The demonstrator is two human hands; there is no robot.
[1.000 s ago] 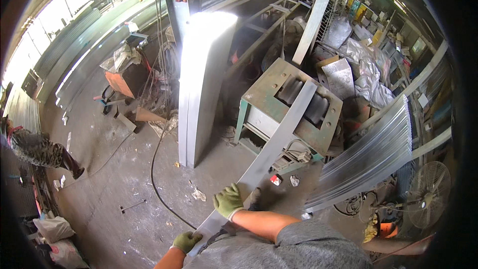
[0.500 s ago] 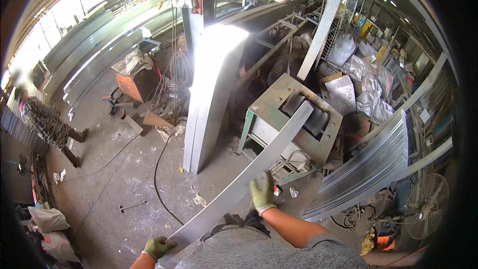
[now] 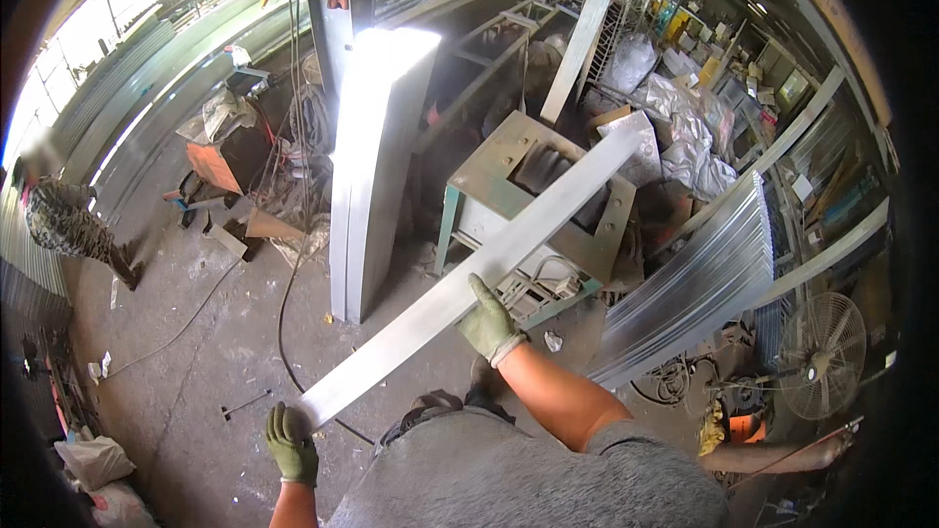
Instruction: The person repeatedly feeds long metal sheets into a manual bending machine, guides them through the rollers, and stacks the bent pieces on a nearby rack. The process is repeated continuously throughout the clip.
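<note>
A long flat metal strip (image 3: 421,316) slants across the view, from low at left up to the far right. Gripping its near end is my left hand (image 3: 292,445), in a green work glove. My right hand (image 3: 488,321), gloved alike, holds the lower edge around mid-length, thumb against the face and the other fingers partly hidden. The strip's far part passes over a green-framed roller machine (image 3: 481,164) and hides some of its top. Dark rollers (image 3: 543,168) show in the machine's opening.
A tall bright stack of metal profiles (image 3: 364,205) stands ahead. Corrugated sheets (image 3: 690,279) and a caged fan (image 3: 824,354) are at right. A cable (image 3: 282,332) crosses the floor. Another person (image 3: 67,225) is at far left.
The strip's far end has gone from the rollers to above and past the machine. My left hand has risen with the near end, and the view has shifted rightward.
</note>
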